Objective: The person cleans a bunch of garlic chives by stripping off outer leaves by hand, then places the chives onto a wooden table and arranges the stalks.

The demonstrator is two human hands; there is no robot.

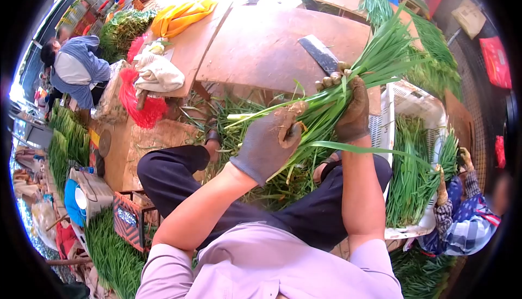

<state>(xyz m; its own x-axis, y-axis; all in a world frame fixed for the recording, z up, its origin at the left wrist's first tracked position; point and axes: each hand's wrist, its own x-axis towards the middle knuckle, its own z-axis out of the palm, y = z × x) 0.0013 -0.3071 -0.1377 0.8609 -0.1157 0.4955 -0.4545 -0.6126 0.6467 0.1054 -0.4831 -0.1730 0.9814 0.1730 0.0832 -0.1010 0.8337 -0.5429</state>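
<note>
A bunch of long flat green leaves, looking like garlic chives [380,54], is held over my lap, its leafy tops pointing up and to the right. My right hand [352,108], in a dark soiled glove, wraps round the bunch from the right. My left hand [274,138], gloved too, is curled with thumb and fingers together on a few leaves at the bunch's lower left; pale stems stick out above it. Just beyond my right hand, a wide-bladed knife [318,53] lies on the wooden table [255,43].
At right, a white plastic crate [389,130] holds more chives, with a co-worker's gloved hands [441,185] at its side. Loose leaves [272,187] litter the ground between my legs. Red netting [142,103] and orange cloth [182,17] lie left. Another person [81,70] bends there.
</note>
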